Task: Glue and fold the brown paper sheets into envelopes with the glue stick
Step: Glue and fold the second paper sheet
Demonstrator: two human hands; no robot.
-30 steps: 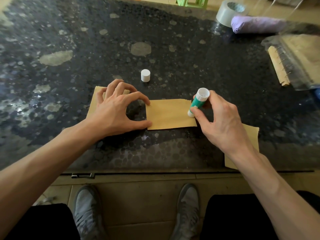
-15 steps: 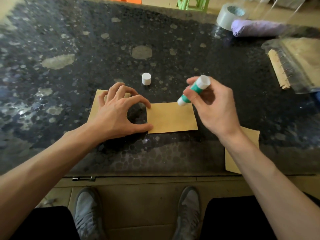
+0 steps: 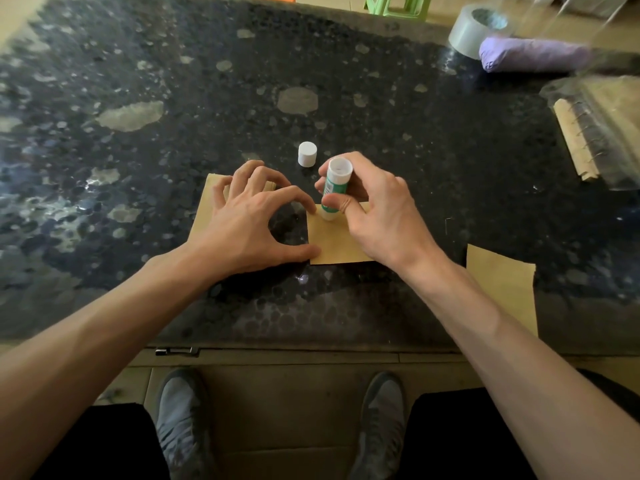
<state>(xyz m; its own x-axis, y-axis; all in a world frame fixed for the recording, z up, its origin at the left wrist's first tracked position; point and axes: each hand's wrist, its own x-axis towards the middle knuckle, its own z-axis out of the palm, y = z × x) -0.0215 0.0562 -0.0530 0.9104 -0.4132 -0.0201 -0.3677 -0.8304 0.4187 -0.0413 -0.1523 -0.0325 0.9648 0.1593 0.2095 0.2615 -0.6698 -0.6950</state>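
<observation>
A brown paper sheet (image 3: 334, 245) lies on the dark speckled table (image 3: 433, 161) near its front edge. My left hand (image 3: 247, 225) arches over the sheet's left part, thumb and fingertips pressing it down. My right hand (image 3: 379, 216) grips a green-and-white glue stick (image 3: 334, 188), held nearly upright. Its tip touches the paper's far edge, close to my left index finger. The stick's white cap (image 3: 307, 154) stands on the table just behind the paper. Much of the sheet is hidden under my hands.
Another brown sheet (image 3: 502, 282) lies at the front right, partly over the table edge. A tape roll (image 3: 472, 29) and a purple bundle (image 3: 533, 57) sit at the far right. A clear plastic bag with brown paper goods (image 3: 595, 133) lies at the right edge.
My right hand lifted the glue stick off the paper's right edge, carried it left and set its tip down at the far edge near my left index finger. My left hand stayed put.
</observation>
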